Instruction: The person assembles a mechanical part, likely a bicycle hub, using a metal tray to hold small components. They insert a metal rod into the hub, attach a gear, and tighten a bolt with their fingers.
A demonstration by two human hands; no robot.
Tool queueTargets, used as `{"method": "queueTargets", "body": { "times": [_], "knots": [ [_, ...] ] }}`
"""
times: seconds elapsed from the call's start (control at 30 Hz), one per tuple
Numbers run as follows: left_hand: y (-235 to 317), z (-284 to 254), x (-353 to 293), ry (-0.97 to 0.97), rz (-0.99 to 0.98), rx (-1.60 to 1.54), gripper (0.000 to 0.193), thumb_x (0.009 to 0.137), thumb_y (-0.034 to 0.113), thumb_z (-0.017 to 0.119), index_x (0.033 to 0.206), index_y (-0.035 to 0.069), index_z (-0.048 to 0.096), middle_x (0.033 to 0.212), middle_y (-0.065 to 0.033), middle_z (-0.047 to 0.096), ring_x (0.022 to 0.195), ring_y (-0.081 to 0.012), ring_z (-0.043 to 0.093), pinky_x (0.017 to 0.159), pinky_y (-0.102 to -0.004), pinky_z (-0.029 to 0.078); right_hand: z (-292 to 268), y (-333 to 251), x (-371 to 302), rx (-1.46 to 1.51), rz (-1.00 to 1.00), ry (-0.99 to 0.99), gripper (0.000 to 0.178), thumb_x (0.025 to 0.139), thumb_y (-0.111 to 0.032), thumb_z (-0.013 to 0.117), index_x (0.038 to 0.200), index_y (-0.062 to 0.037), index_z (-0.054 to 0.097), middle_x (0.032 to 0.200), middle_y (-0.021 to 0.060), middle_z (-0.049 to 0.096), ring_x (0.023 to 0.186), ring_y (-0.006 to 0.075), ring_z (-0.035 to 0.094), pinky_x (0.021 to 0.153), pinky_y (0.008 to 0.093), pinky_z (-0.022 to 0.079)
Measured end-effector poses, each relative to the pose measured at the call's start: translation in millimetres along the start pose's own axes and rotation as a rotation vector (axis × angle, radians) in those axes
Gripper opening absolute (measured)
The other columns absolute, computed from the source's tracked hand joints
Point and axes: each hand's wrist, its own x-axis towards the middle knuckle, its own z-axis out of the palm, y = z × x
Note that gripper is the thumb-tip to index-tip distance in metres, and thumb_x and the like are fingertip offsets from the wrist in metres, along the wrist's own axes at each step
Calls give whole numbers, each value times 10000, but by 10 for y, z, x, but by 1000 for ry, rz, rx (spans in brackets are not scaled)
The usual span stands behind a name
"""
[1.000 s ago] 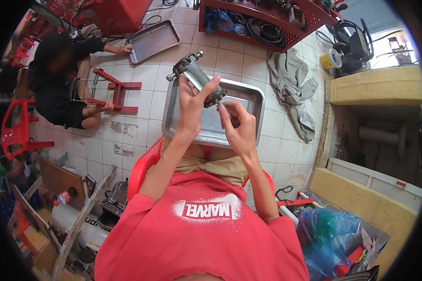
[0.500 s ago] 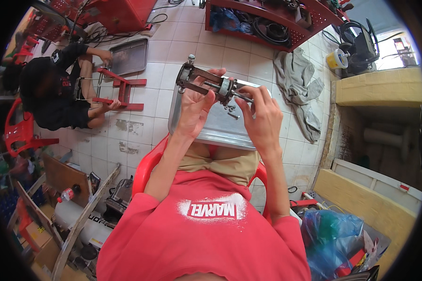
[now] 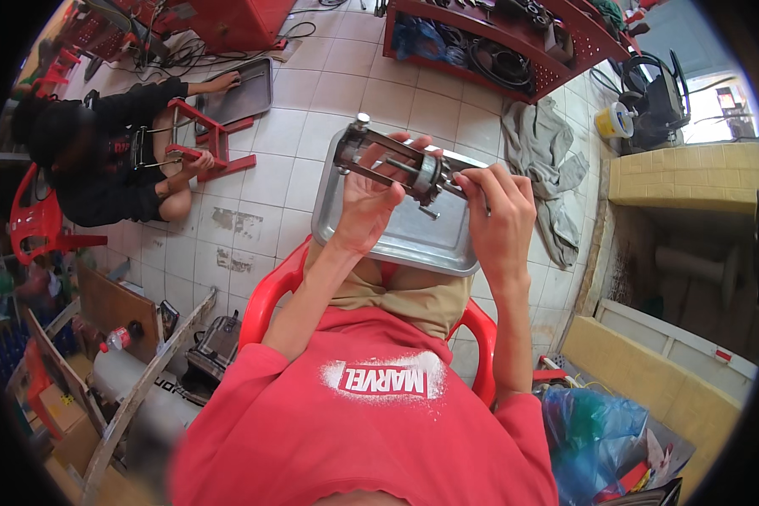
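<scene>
Above a silver metal tray (image 3: pixel 426 250) on my lap, my left hand (image 3: pixel 368 198) is wrapped round a metal frame assembly (image 3: pixel 368 169). This has two long side bars, a central rod and a thick round collar (image 3: pixel 428 174) at its right end. My right hand (image 3: pixel 502 207) is closed at the right of the collar, its fingers pinching a thin metal rod (image 3: pixel 458 189); the far end of that rod is hidden by the fingers. A small bolt (image 3: pixel 430 214) lies in the tray below the collar.
At the left, a seated person in black (image 3: pixel 101 160) holds a red metal stand (image 3: pixel 215 143) beside a dark tray (image 3: pixel 257 97). A red tool cart (image 3: pixel 481 42) stands ahead. Grey cloth (image 3: pixel 544 169) lies on the tiles to the right, near a yellow-labelled bucket (image 3: pixel 614 122).
Both hands and the assembly have shifted slightly right and down in view. My right fingers have changed their hold near the rod. The person at the left has reached an arm toward the dark tray.
</scene>
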Motion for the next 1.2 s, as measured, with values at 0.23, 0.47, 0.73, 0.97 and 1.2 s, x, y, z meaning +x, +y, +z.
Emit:
{"method": "queueTargets", "body": {
  "times": [0.23, 0.47, 0.73, 0.97, 1.2],
  "knots": [
    [-38, 22, -13, -18, 73, -8, 767, 845, 321, 840, 1443, 80, 425, 1495, -167, 495, 1394, -350, 491, 1121, -447, 470, -66, -20, -12, 7, -81, -17, 102, 886, -137, 745, 943, -94, 672, 801, 0, 656, 744, 231, 599, 772, 353, 430],
    [4, 24, -19, -34, 95, 36, 772, 839, 303, 851, 1442, 77, 425, 1487, -167, 501, 1392, -360, 489, 1137, -456, 450, 0, -79, -4, 105, 3, 12, 75, 893, -125, 730, 918, -84, 672, 797, 20, 651, 732, 243, 599, 771, 357, 424],
    [33, 30, -29, -13, 88, 18, 784, 823, 309, 865, 1435, 74, 434, 1484, -169, 504, 1394, -360, 487, 1139, -460, 447, 9, -69, 1, 96, -19, 20, 78, 898, -135, 728, 874, -81, 677, 779, 18, 642, 706, 222, 588, 773, 348, 416],
    [11, 20, -33, -3, 86, 10, 793, 816, 299, 871, 1435, 77, 428, 1476, -175, 513, 1390, -374, 489, 1130, -467, 456, 43, 65, -35, 99, -10, -78, 89, 915, -150, 725, 898, -78, 674, 787, 11, 666, 681, 202, 592, 769, 341, 411],
    [-12, -11, -27, -19, 77, -2, 786, 811, 286, 875, 1429, 77, 436, 1475, -176, 514, 1386, -390, 490, 1130, -479, 454, 51, 111, -41, 96, -21, -67, 107, 913, -183, 740, 898, -90, 688, 734, 7, 683, 635, 187, 605, 761, 328, 403]
  ]
}}
